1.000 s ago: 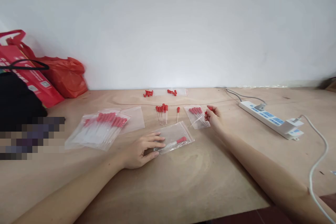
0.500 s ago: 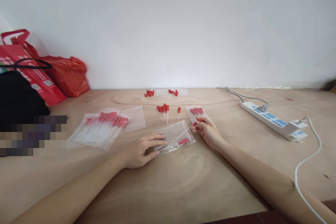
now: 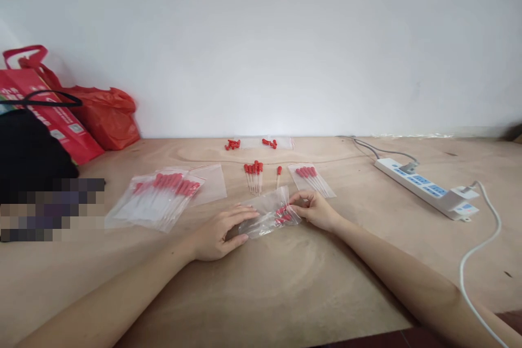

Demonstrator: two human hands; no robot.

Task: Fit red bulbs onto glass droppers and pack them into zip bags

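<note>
A clear plastic bag (image 3: pixel 265 216) lies in front of me with red-topped droppers inside its right part. Resting on the bag's left end, my left hand (image 3: pixel 222 230) has its fingers spread. At the bag's right edge my right hand (image 3: pixel 314 208) pinches with thumb and forefinger; what lies between the fingertips is too small to tell. Behind the bag stand out a bunch of red-topped droppers (image 3: pixel 253 169) and one single dropper (image 3: pixel 279 172). A filled bag (image 3: pixel 312 176) lies just beyond my right hand.
Several filled bags (image 3: pixel 159 201) overlap at the left, beside a flat bag (image 3: pixel 212 182). Red caps (image 3: pixel 232 144) lie near the wall. A power strip (image 3: pixel 424 187) with cables is at the right, red carrier bags (image 3: pixel 110 119) at the back left.
My right hand has moved slightly left and down to the bag's edge. The red dropper top it held is now within the bag. My left hand stays in place.
</note>
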